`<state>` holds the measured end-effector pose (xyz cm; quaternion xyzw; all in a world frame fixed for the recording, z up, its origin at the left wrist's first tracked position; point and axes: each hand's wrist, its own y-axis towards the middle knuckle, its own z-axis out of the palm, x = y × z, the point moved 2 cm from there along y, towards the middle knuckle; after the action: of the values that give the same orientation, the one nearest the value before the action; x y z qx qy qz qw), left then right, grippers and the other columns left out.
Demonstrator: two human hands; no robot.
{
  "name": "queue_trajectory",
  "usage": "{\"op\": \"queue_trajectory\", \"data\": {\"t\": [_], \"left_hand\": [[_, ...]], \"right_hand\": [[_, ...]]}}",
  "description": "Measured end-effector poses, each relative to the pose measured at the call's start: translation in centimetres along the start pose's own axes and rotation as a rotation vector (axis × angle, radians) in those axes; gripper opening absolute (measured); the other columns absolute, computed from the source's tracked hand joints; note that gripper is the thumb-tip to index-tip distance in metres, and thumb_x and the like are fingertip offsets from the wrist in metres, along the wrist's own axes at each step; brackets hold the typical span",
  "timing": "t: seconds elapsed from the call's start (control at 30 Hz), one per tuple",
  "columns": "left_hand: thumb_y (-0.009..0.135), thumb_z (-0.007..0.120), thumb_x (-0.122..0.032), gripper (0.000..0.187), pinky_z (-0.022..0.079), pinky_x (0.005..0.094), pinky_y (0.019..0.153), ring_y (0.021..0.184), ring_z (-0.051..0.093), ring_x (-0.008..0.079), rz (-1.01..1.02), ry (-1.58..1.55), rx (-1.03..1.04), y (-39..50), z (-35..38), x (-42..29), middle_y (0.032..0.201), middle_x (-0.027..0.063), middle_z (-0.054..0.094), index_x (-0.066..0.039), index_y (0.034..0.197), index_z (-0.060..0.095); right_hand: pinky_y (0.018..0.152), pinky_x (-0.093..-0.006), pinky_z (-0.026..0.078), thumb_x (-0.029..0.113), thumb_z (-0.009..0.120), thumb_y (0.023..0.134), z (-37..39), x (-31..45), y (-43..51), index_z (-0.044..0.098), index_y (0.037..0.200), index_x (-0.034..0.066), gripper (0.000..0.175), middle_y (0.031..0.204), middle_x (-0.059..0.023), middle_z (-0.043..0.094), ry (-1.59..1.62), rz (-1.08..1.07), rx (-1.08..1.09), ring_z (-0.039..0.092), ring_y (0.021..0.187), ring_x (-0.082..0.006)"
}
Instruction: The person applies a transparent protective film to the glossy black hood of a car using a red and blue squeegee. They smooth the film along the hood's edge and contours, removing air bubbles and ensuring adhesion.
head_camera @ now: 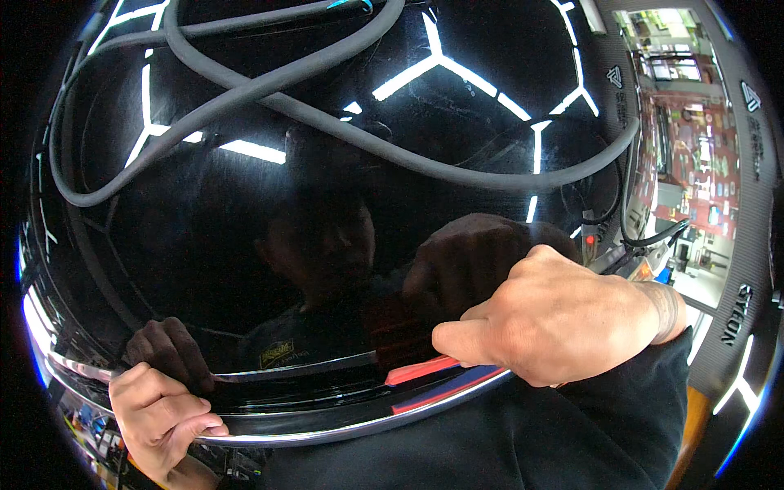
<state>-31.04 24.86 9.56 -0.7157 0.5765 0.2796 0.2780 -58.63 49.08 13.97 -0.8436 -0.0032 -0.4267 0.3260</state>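
Before me lies a glossy black car body panel (331, 202) that mirrors my hands and the lights. My left hand (156, 410) grips the near edge of the panel, its thumb pressed on the bright trim strip (306, 438). A flat red tool (422, 369), probably a squeegee, is held in my right hand (551, 324), which hides most of it. Its visible end rests at or just above the dark groove (294, 398) along that edge. A red and blue patch on the trim looks like its reflection.
A thick dark grey hose (367, 141) lies looped across the panel's far part. At the right are a dark banner (729, 257) bearing writing and a wall (695, 147) hung with small items, possibly mirrored. Bright hexagonal light lines reflect in the panel.
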Motion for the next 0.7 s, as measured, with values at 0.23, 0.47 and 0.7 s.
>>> {"op": "queue_trajectory", "data": {"t": [0.23, 0.47, 0.7], "left_hand": [[0.06, 0.081, -0.033, 0.027, 0.034, 0.032, 0.052, 0.054, 0.051, 0.0175, 0.018, -0.009, 0.001, 0.2, 0.0, -0.1, 0.062, 0.0005, 0.058, -0.01, 0.069, 0.069], [0.062, 0.081, -0.031, 0.026, 0.034, 0.0322, 0.051, 0.053, 0.052, 0.0178, 0.067, 0.051, 0.013, 0.4, -0.3, -0.2, 0.062, 0.0007, 0.058, -0.01, 0.069, 0.069], [0.061, 0.082, -0.032, 0.027, 0.034, 0.032, 0.051, 0.052, 0.052, 0.0176, 0.06, 0.011, 0.023, 0.6, -0.5, 0.0, 0.062, 0.0006, 0.059, -0.01, 0.071, 0.069]], "right_hand": [[0.037, -0.0279, 0.04, 0.012, 0.061, 0.092, -0.6, 0.2, -0.2, 0.058, 0.096, 0.0031, 0.011, 0.061, -0.0066, 0.061, -0.143, -0.016, 0.061, 0.059, 0.045, -0.0178], [0.055, -0.0401, 0.052, 0.008, 0.063, 0.086, -1.4, 0.0, -2.7, 0.059, 0.098, 0.0005, 0.015, 0.085, -0.0138, 0.061, -0.134, 0.08, -0.097, 0.065, 0.069, -0.0308], [0.051, -0.034, 0.05, 0.003, 0.066, 0.081, 2.7, 1.9, 0.5, 0.057, 0.12, -0.0056, 0.041, 0.076, -0.0083, 0.055, -0.071, -0.106, -0.708, 0.06, 0.061, -0.0224]]}}
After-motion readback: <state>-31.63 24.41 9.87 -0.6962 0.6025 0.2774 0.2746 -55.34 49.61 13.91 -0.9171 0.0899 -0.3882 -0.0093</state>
